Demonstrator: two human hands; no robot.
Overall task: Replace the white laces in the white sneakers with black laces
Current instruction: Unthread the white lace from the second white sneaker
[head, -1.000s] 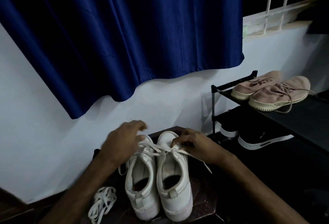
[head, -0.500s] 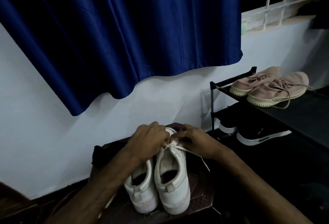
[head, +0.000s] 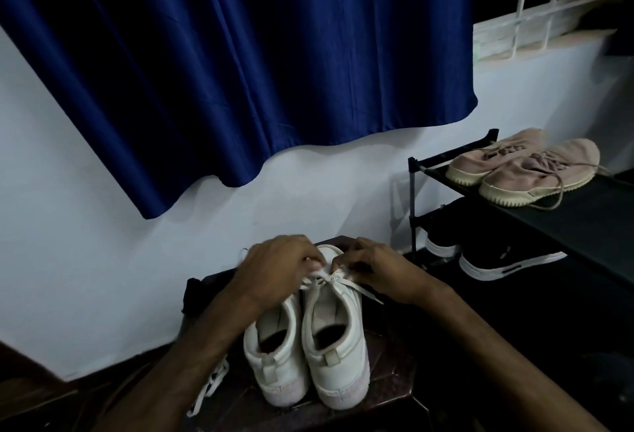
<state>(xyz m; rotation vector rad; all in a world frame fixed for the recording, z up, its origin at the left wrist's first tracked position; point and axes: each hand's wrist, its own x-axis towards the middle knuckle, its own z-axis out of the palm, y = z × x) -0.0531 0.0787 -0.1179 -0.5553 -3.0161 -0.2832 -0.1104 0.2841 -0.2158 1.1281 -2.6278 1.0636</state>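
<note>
Dark wooden stool (head: 387,380) carries both white leather sneakers. On the right-hand white sneaker (head: 334,356), the flat white lace (head: 329,277) is pinched by the right hand (head: 380,270) and now also by the left hand (head: 274,270), newly crossed from the neighbouring shoe. Judgement: unlacing here is under way. A loose white lace (head: 209,387) lies at the stool's left edge.

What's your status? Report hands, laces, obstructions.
Left hand, right hand pinch white lace at right sneaker front. Loose lace lies lower left. No obstruction seen.
</note>
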